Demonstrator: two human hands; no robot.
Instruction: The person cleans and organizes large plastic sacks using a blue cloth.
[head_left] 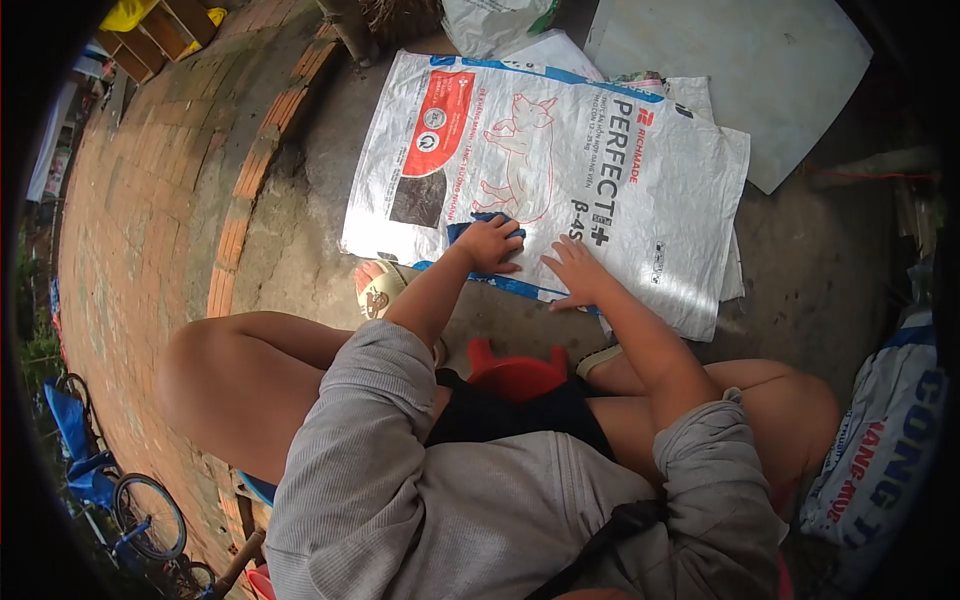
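A white printed feed sack (pixel 540 150) lies flattened on the ground before me, with a pig drawing and the word PERFECT on it. Under my left hand (pixel 492 246) is a bunched dark blue cloth (pixel 462 231), its fingers curled over it and pressing it on the sack near the close edge. My right hand (pixel 578 274) rests on the sack a little to the right, fingers spread and nothing in them. The palm side of each hand is hidden.
More sheets or sacks (pixel 700 95) lie beneath the sack. A grey board (pixel 740 70) and a plastic bag (pixel 490 25) are beyond it. Close to my knees is a red stool (pixel 515 376). Another printed sack (pixel 880 430) stands at right, a bicycle (pixel 150 515) at left.
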